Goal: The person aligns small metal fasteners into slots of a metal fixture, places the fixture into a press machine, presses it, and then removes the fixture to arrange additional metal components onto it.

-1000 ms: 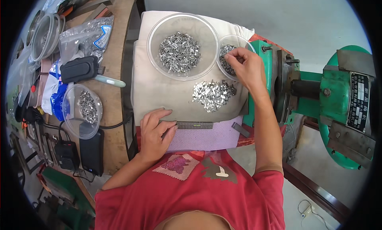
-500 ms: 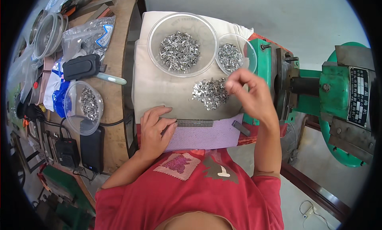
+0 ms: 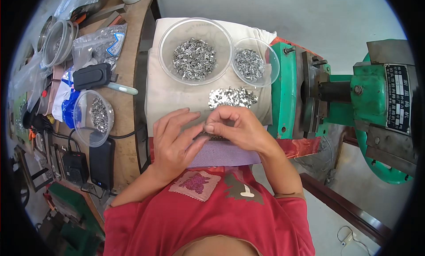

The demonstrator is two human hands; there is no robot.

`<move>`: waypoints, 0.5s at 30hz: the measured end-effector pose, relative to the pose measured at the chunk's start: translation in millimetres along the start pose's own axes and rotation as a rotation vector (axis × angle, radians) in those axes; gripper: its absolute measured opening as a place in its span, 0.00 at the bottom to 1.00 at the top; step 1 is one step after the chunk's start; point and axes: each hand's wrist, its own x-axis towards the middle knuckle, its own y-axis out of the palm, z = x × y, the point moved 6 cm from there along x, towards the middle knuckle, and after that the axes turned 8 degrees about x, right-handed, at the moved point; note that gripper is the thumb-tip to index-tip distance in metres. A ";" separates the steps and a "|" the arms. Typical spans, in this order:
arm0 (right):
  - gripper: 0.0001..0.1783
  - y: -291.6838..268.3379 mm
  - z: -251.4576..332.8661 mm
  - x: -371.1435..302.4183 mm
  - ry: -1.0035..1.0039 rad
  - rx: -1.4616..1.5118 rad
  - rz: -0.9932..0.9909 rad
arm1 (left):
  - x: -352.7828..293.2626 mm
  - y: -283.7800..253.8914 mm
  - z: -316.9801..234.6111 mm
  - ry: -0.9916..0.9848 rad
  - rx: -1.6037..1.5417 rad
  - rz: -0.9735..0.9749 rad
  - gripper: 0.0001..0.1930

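My right hand (image 3: 237, 126) is closed in a pinch, its thumb and forefinger together beside my left fingertips. Whatever lies in that pinch is too small to make out. My left hand (image 3: 172, 141) has its fingers stretched and spread, the thumb and forefinger close to the right fingertips. Under both hands lies a dark grooved metal bar, mostly hidden, at the far edge of a purple textured mat (image 3: 221, 155). Just beyond my right hand is a loose heap of small flat shiny metal pieces (image 3: 228, 98) on a pale cloth (image 3: 166, 94).
Behind the heap stand a large clear tub (image 3: 161, 59) and a smaller one (image 3: 275, 67) holding small metal parts. A green machine (image 3: 283, 110) borders the right. The wooden table (image 3: 126, 85) at left carries another tub (image 3: 79, 123), bags, a black power bank (image 3: 102, 163) and cables.
My right hand has moved left and nearer from the metal heap to my left fingertips. My left hand has lifted its fingers slightly, and the grooved bar is now largely covered.
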 end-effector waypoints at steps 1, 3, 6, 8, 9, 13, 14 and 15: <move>0.07 -2.4 1.8 0.5 -0.032 -0.015 -0.015 | 4.8 1.0 -0.4 0.000 0.001 -0.001 0.17; 0.08 -7.1 1.2 -0.1 -0.047 -0.018 -0.034 | 14.3 -0.7 -6.2 0.063 0.055 -0.057 0.15; 0.07 -17.9 0.2 -2.7 -0.030 0.018 -0.086 | 20.9 3.2 -12.1 0.076 0.073 -0.064 0.12; 0.07 -22.1 -3.0 -4.8 -0.038 0.027 -0.086 | 23.2 5.8 -14.0 0.093 0.077 -0.070 0.11; 0.07 -23.0 -3.6 -6.2 -0.043 0.024 -0.088 | 22.7 8.4 -15.2 0.105 0.081 -0.058 0.11; 0.07 -23.9 -3.8 -10.0 -0.068 0.014 -0.099 | 25.5 12.2 -18.2 0.132 0.078 -0.039 0.08; 0.07 -23.9 -2.8 -10.6 -0.073 0.017 -0.087 | 26.2 13.1 -18.9 0.145 0.084 -0.033 0.08; 0.07 -23.8 -1.6 -11.0 -0.077 0.020 -0.073 | 26.4 13.4 -19.4 0.150 0.084 -0.034 0.08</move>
